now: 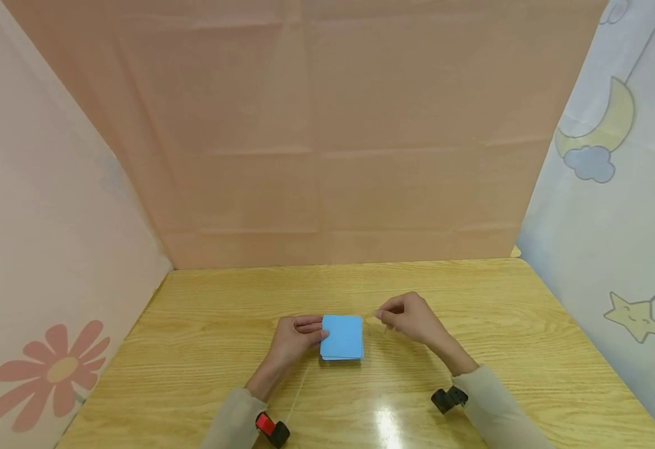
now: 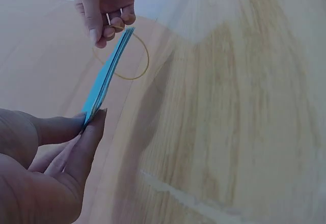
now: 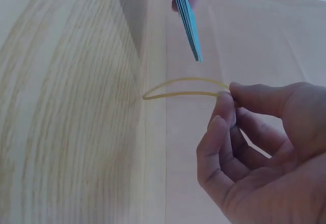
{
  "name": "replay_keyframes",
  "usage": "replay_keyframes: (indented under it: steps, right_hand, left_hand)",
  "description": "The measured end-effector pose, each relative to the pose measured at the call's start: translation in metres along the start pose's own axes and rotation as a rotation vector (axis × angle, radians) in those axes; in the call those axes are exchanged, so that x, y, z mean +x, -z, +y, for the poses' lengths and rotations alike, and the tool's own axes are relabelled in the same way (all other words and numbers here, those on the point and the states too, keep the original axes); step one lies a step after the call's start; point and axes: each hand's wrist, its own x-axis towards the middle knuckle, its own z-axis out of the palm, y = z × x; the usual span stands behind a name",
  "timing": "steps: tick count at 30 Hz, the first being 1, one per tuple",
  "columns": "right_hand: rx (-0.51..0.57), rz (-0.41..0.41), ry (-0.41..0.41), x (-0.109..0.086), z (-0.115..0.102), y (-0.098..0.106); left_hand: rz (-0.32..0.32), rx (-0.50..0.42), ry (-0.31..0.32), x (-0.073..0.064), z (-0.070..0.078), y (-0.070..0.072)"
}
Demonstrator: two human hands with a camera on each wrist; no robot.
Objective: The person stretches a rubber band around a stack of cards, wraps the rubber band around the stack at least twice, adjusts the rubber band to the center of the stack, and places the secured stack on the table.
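My left hand pinches a stack of blue square cards by its left edge, thumb on the front face and fingers behind. Seen edge-on in the left wrist view, the stack is made of several thin layers, held tilted above the table. To its right, my right hand pinches a thin yellow rubber band between thumb and fingertips. The band hangs as an open loop, level with the free end of the cards. In the right wrist view a gap shows between band and cards.
The wooden table spreads under both hands. A pale thin line runs along the tabletop by the left forearm. Behind stands an orange-brown cloth backdrop, with patterned cloths at the sides. Each wrist carries a small black camera.
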Motion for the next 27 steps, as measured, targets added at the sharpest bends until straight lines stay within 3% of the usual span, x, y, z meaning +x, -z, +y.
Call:
replay_keyframes:
  steps: [4,11,27]
  right_hand:
    - [0.013,0.007,0.01,0.001,-0.0011,-0.0005]
    - [0.029,0.016,0.009,0.0021,-0.0031,-0.0009]
    - [0.039,0.069,0.026,0.0056,-0.0093,-0.0083]
  left_hand:
    - [0.015,0.001,0.006,-0.0005,0.0001,-0.0009]
    - [-0.026,-0.007,0.004,-0.0019,0.0018,-0.0037]
    - [-0.037,-0.065,0.041,-0.0017,0.0011,-0.0025]
